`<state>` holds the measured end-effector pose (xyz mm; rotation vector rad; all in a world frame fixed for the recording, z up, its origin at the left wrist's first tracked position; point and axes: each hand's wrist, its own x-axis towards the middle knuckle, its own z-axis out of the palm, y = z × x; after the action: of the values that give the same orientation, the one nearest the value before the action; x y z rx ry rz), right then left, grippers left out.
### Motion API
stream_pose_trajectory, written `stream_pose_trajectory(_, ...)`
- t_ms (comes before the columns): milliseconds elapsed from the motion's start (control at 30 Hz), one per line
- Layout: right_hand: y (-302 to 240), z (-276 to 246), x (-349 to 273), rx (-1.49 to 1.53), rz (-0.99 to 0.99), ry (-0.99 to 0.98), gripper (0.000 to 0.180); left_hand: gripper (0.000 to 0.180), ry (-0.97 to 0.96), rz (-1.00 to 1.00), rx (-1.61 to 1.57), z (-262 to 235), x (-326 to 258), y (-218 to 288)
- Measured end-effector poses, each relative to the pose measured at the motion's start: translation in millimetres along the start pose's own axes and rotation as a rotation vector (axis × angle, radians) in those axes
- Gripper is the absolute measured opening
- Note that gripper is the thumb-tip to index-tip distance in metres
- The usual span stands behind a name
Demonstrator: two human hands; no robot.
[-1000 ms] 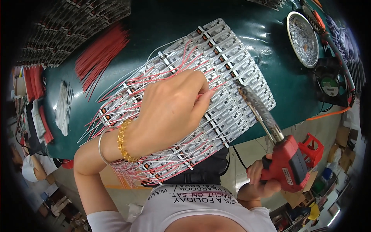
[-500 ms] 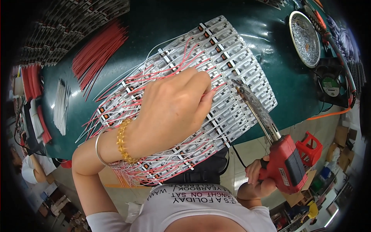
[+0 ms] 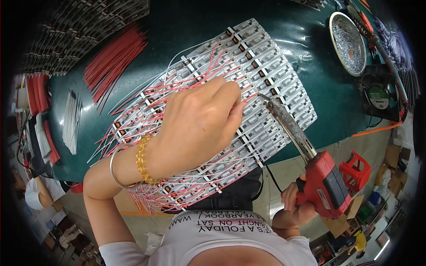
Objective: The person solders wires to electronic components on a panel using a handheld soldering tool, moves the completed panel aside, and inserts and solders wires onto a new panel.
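My left hand [image 3: 202,117] is over the sheet of joined small circuit boards [image 3: 284,80], thumb and fingertips pinched on a thin red wire [image 3: 251,98]. The wire's free end points right, onto the boards. A red and black soldering gun [image 3: 327,184] is gripped by its handle in my right hand [image 3: 296,204], below the table's near edge. Its long dark tip reaches up and left to the boards, right by the wire's end; whether they touch I cannot tell. Many red and white wires hang from the boards' left side, partly hidden under my left hand.
Bundles of loose red wires [image 3: 114,62] and white wires [image 3: 71,122] lie on the green table [image 3: 177,26] at left. More board sheets [image 3: 84,33] are at the far left. A round metal dish [image 3: 348,44] of solder scraps and a small black fan [image 3: 379,97] stand at right.
The soldering gun has shifted left and slightly up, bringing its tip closer to the red wire's end. My left hand has stayed nearly still.
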<state>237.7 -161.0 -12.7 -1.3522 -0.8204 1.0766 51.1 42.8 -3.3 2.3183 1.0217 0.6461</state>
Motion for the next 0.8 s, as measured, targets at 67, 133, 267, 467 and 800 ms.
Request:
stream_pose_trajectory(67,0,-2,0,0.017,-0.003,-0.042,0.082,0.012,0.007,0.001,0.007,-1,1,1)
stream_pose_trajectory(133,3,-2,-3,0.035,-0.047,0.055,0.084,0.012,0.011,0.010,0.008,0,2,4)
stream_pose_trajectory(267,-8,13,5,0.105,-0.083,0.189,0.088,0.012,0.004,-0.008,-0.017,-1,1,0)
stream_pose_trajectory(467,-12,-38,51,-0.014,-0.460,0.203,0.073,0.011,0.046,0.022,-0.099,1,-3,3)
stream_pose_trajectory(800,-23,-37,58,0.070,-0.337,0.319,0.080,0.005,0.134,-0.031,-0.202,-13,5,0)
